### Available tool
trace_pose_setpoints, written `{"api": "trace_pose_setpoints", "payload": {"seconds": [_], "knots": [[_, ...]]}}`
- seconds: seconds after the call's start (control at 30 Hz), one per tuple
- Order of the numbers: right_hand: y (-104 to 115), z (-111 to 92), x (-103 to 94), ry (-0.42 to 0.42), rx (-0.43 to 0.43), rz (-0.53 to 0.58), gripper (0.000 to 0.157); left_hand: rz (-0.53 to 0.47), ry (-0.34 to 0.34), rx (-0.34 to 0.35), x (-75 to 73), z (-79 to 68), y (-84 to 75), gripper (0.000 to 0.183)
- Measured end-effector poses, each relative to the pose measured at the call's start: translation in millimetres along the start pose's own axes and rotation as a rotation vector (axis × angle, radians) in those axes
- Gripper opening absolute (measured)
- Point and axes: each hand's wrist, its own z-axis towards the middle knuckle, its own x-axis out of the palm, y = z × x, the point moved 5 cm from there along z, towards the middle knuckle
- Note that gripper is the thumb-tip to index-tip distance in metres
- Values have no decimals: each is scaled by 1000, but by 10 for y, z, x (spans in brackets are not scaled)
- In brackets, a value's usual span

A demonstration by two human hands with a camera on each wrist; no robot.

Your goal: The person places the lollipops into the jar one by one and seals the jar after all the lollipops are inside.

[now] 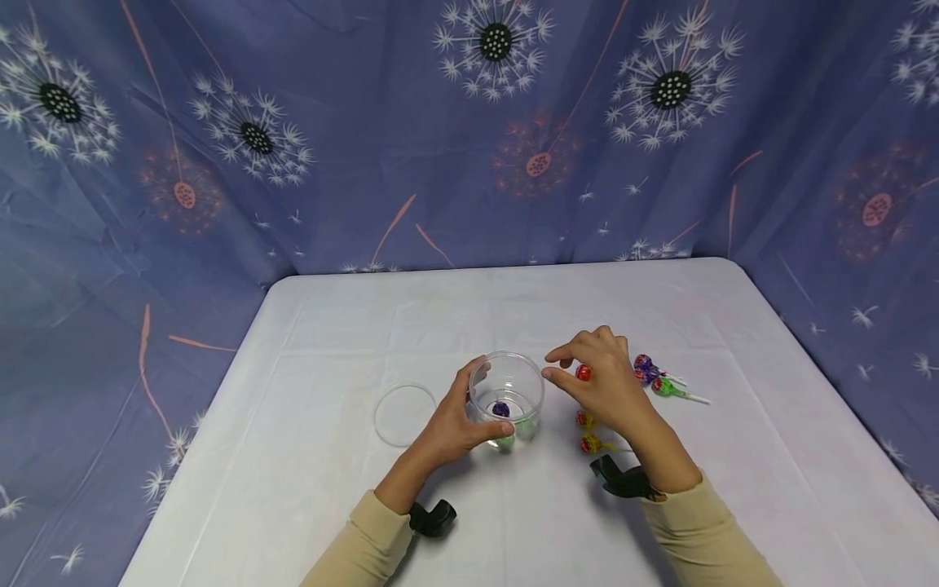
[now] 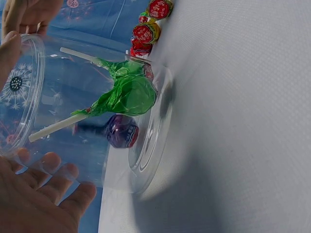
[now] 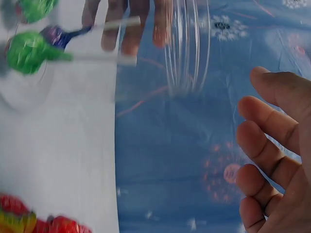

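A clear plastic jar (image 1: 511,391) stands on the table, gripped round its side by my left hand (image 1: 458,420), thumb at the front. Inside it are two green lollipops (image 2: 129,94) and a purple lollipop (image 2: 122,131), sticks toward the mouth. My right hand (image 1: 605,379) is raised just right of the rim, fingers loosely bent and holding nothing. Below and beside that hand lie a red lollipop (image 1: 583,372) and yellow lollipops (image 1: 590,443). Farther right are purple lollipops (image 1: 645,368) and a green lollipop (image 1: 671,388).
Left of the jar, a round, clear lid-like piece (image 1: 405,416) lies flat on the white tablecloth (image 1: 330,489). A blue curtain with dandelion prints (image 1: 440,147) hangs behind the table and along both sides.
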Motion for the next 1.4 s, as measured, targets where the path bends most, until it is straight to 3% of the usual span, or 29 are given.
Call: {"api": "trace_pose_setpoints", "payload": {"seconds": [0.3,0.6,0.77,0.97,1.2,1.4], "knots": [[-341,-205,-183,-19,118,-24,21,2,2,-7,12,13,45,95],[-746,-435,-244,58,303,-115,22,-11,-1,0,4,9,23,94],[-988,-598,-326,74,409,-124,22,-4,-3,-8,33,56,156,97],[-1244,-768,-477,34,434,-121,22,4,-23,3,74,143,392,98],[-1476,-929,-600,66,493,-150,26,3,-24,28,74,151,411,97],[-1568,-1016,-643,67,494,-147,27,11,-25,38,71,141,408,98]]}}
